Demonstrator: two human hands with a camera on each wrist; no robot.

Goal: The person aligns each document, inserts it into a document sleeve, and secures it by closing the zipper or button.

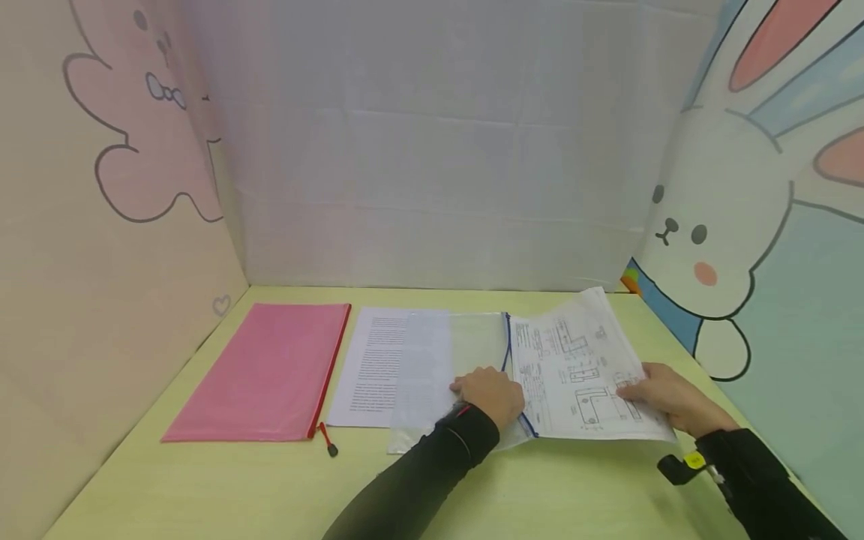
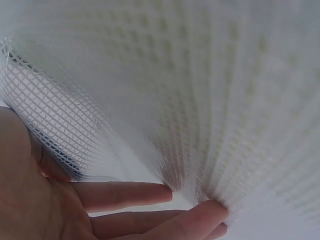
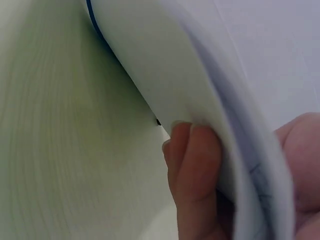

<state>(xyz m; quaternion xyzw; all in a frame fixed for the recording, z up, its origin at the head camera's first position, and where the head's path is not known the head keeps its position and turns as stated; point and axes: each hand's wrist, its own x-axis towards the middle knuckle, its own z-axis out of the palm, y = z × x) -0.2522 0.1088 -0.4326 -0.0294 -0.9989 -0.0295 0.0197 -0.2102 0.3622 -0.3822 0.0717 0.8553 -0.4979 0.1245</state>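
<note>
A clear mesh zip pouch (image 1: 459, 345) with a blue zipper edge (image 1: 506, 345) lies mid-table, partly over a printed text sheet (image 1: 371, 367). My left hand (image 1: 489, 394) rests on the pouch beside the zipper. In the left wrist view its straight fingers (image 2: 125, 192) touch the mesh (image 2: 200, 100). My right hand (image 1: 664, 397) pinches the right edge of a sheet of technical drawings (image 1: 574, 360), thumb on top. Its fingers (image 3: 192, 175) are under the paper (image 3: 165, 75), which is lifted off the table. The sheet's left edge meets the zipper.
A pink zip pouch (image 1: 270, 371) with a red zipper and black pull (image 1: 328, 442) lies flat at the left. The yellow-green table (image 1: 236, 487) is walled in by cartoon panels at left and right and a white panel at the back.
</note>
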